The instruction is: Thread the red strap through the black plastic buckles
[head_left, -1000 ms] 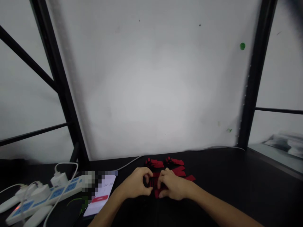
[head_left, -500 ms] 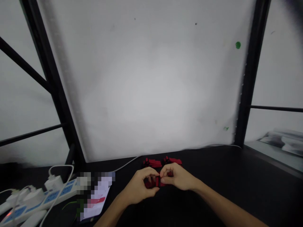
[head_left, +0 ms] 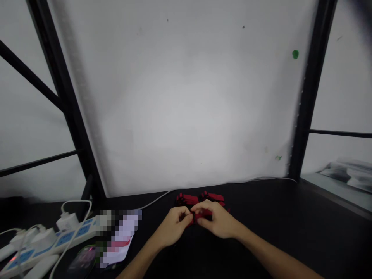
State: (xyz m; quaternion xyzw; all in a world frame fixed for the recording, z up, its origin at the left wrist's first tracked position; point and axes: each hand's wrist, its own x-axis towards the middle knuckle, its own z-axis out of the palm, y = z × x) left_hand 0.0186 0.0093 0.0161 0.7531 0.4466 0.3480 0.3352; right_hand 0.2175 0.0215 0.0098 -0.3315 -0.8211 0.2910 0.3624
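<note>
On black table [head_left: 290, 232], both hands' fingers [head_left: 200, 207] around red strip [head_left: 194, 217]; no legible writing.

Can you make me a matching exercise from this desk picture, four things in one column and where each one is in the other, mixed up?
Things:
1. power strip
2. green dot
3. red strips
4. phone

Places:
A. on the white wall, upper right
B. on the black table, at the fingertips of the left hand and the right hand
C. lower left, with white plugs in it
D. lying flat just in front of the power strip, screen up

Pairs: 1-C, 2-A, 3-B, 4-D
</note>
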